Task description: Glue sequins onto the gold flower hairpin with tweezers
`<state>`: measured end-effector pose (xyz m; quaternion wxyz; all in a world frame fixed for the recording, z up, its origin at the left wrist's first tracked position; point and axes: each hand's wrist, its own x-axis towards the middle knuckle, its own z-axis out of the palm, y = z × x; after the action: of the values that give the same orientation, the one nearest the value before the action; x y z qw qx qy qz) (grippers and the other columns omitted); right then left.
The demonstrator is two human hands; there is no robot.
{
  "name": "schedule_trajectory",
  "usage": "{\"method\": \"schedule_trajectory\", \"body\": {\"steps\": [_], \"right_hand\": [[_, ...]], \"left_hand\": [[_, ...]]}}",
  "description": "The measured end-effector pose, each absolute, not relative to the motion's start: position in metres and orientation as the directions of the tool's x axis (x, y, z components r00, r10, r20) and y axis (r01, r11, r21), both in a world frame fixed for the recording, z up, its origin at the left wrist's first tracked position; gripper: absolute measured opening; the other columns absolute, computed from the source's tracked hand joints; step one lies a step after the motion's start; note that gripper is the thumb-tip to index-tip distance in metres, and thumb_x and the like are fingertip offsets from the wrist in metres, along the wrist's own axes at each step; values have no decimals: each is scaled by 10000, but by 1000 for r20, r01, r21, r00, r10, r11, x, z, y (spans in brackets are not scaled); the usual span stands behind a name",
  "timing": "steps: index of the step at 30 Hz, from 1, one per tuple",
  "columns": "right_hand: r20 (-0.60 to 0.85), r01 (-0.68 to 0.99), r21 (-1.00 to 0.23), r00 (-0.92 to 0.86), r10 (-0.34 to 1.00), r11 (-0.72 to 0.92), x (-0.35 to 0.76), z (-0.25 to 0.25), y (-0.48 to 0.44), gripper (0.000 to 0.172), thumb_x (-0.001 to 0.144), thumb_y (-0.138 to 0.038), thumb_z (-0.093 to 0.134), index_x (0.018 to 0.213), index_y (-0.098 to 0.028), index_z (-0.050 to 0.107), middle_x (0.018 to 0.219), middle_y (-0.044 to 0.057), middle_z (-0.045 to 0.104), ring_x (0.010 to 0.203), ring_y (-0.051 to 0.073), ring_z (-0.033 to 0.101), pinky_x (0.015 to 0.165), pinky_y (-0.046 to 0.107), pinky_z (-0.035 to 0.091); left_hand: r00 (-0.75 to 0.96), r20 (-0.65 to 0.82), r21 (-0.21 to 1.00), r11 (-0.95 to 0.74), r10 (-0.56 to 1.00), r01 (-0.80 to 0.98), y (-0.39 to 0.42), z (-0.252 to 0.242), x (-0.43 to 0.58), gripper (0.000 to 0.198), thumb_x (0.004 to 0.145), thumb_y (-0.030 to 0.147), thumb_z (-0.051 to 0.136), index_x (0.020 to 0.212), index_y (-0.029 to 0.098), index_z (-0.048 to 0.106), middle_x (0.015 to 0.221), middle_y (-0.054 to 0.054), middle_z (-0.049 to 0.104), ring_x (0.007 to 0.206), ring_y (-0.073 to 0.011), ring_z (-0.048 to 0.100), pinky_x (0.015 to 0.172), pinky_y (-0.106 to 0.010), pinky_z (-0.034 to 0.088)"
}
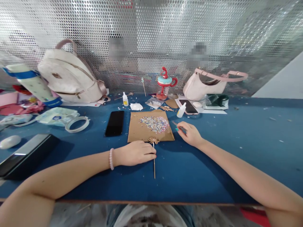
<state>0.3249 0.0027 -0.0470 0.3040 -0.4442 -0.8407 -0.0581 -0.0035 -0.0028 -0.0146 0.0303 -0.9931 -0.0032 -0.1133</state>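
My left hand (pixel 136 153), with a pink bead bracelet (pixel 111 159) on the wrist, is closed around the shaft of a gold hair stick (pixel 153 139). Its ornate head rests at the front edge of a cardboard sheet (pixel 135 135), and the thin shaft points towards me. A heap of small shiny rhinestones (pixel 156 124) lies on the cardboard. Just right of the sheet, my right hand (pixel 190 135) pinches a slim pair of tweezers (pixel 174 123), their tips pointing at the cardboard's right edge. What lies between the tips, if anything, is too small to tell.
A black phone (pixel 115 123) lies left of the cardboard. Behind stand two glue bottles (pixel 181 110), a red-lidded cup (pixel 163 85), a second phone (pixel 188 107) and a pink handbag (pixel 208 86). To the left are a backpack (pixel 71 75), a tape roll (pixel 77 124) and a dark box (pixel 28 154).
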Motion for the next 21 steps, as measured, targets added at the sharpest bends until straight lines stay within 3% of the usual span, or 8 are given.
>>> {"method": "schedule_trajectory", "body": {"steps": [6, 11, 17, 21], "right_hand": [[532, 765, -235, -414, 738, 599, 320, -39, -1, 194, 957, -296, 456, 1038, -169, 578, 922, 53, 642, 763, 139, 617, 703, 304, 532], [509, 720, -308, -427, 747, 622, 313, -31, -1, 288, 940, -207, 396, 1207, -218, 503, 1081, 65, 656, 942, 187, 645, 806, 326, 530], [590, 676, -415, -310, 745, 610, 293, -30, -4, 136, 909, -258, 491, 957, -212, 610, 897, 33, 679, 790, 156, 643, 739, 296, 520], [577, 650, -505, -236, 782, 568, 273, -36, 5, 176, 926, -313, 503, 972, -182, 612, 897, 38, 660, 782, 143, 626, 738, 303, 523]], "left_hand": [[974, 227, -30, -999, 15, 23, -3, -16, -3, 255, 1015, 197, 345, 1134, 181, 569, 1147, -53, 636, 1049, -175, 564, 795, -286, 413], [969, 242, 18, -998, 57, 54, -5, -13, -2, 264, 1022, 210, 330, 1104, 174, 578, 1133, -45, 644, 1034, -181, 575, 827, -285, 425], [963, 263, 48, -998, 61, 50, -4, -11, -1, 243, 1010, 199, 358, 1070, 155, 589, 1099, -60, 654, 990, -190, 601, 811, -285, 473], [958, 277, 67, -996, 76, 60, -1, -14, -2, 238, 1001, 217, 371, 1051, 165, 598, 1066, -74, 660, 960, -192, 613, 801, -298, 495]]}}
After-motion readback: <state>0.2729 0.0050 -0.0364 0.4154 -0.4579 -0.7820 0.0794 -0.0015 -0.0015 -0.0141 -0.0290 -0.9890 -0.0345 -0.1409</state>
